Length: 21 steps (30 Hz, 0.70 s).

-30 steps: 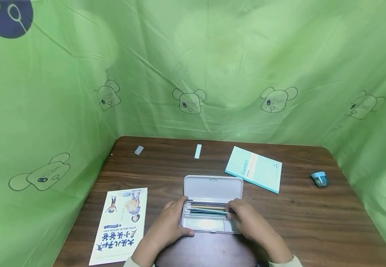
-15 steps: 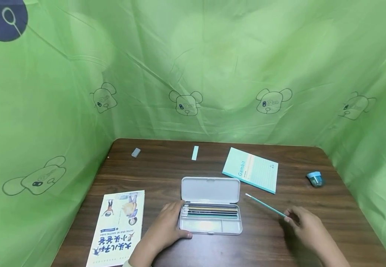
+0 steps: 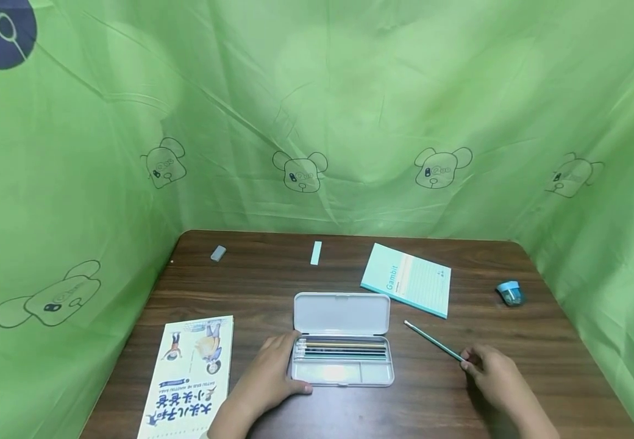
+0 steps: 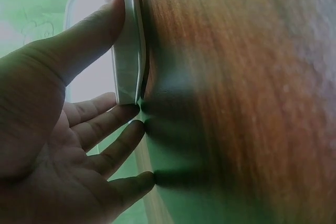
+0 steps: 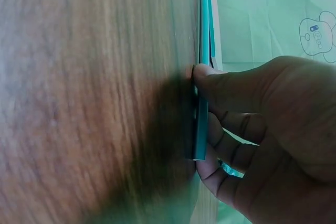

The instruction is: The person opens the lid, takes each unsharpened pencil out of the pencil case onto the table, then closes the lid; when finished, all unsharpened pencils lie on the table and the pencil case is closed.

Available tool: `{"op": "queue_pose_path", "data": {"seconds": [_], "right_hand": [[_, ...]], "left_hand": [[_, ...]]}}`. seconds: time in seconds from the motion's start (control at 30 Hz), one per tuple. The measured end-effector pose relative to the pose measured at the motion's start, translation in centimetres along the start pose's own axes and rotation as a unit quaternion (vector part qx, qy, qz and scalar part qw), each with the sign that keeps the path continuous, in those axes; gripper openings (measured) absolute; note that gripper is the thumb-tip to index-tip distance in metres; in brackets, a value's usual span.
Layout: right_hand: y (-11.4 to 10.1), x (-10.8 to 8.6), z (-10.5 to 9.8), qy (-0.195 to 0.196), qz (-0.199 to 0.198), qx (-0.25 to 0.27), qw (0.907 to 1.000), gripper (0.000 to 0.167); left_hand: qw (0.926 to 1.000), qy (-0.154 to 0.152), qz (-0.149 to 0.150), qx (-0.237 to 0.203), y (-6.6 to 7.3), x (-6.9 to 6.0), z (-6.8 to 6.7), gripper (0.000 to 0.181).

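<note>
An unlidded white pencil case (image 3: 325,373) with several pencils (image 3: 344,349) lying in its upper compartment stands near the table's front. My left hand (image 3: 269,375) rests at its left side, thumb along the front edge; in the left wrist view the hand (image 4: 68,124) touches the case's side (image 4: 126,51) with its fingers spread. To the right, my right hand (image 3: 492,372) pinches the lower end of a teal pencil (image 3: 432,340). The right wrist view shows that hand (image 5: 262,124) with thumb and fingers on the pencil (image 5: 203,40), which lies close along the tabletop.
A picture book (image 3: 188,378) lies at the left. Farther back are a grey eraser (image 3: 218,253), a pale strip (image 3: 316,253) and a Gambit notebook (image 3: 410,280). A blue sharpener (image 3: 510,293) sits at the right. Green cloth (image 3: 350,122) surrounds the table (image 3: 262,268).
My right hand has moved from the case out to the right with the teal pencil, then lowered slightly. My left hand has stayed at the case. The head view has shifted slightly.
</note>
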State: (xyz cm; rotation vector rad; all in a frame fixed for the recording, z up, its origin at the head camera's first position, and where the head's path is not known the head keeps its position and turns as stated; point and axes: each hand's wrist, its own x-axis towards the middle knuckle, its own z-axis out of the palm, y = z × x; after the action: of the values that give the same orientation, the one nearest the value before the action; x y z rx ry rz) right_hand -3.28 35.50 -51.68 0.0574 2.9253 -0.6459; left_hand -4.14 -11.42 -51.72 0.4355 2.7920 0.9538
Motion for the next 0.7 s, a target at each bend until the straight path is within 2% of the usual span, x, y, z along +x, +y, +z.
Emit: {"op": "queue_pose_path", "data": {"seconds": [0.33,0.43,0.57,0.63,0.7], "right_hand": [[0.0,0.3,-0.2,-0.010,-0.005,0.008,0.9999,0.007],[-0.6,0.1,-0.5,0.019,-0.022,0.002,0.9996,0.017],[-2.8,-0.1,-1.0,0.077,-0.065,0.005,0.9950,0.030],[-4.5,0.1,-1.0,0.085,-0.083,0.011,0.9929,0.032],[-6.5,0.3,-0.7,0.076,-0.096,0.020,0.9923,0.032]], "left_hand": [[1.0000,0.005,-0.008,0.002,-0.2,0.0,0.0,0.112],[1.0000,0.001,-0.007,0.006,-0.2,-0.1,0.1,0.112],[1.0000,0.000,-0.005,0.008,-0.3,-0.1,0.2,0.112],[1.0000,0.000,-0.004,0.008,-0.2,-0.1,0.2,0.112],[1.0000,-0.001,-0.004,0.007,-0.2,-0.1,0.3,0.111]]}}
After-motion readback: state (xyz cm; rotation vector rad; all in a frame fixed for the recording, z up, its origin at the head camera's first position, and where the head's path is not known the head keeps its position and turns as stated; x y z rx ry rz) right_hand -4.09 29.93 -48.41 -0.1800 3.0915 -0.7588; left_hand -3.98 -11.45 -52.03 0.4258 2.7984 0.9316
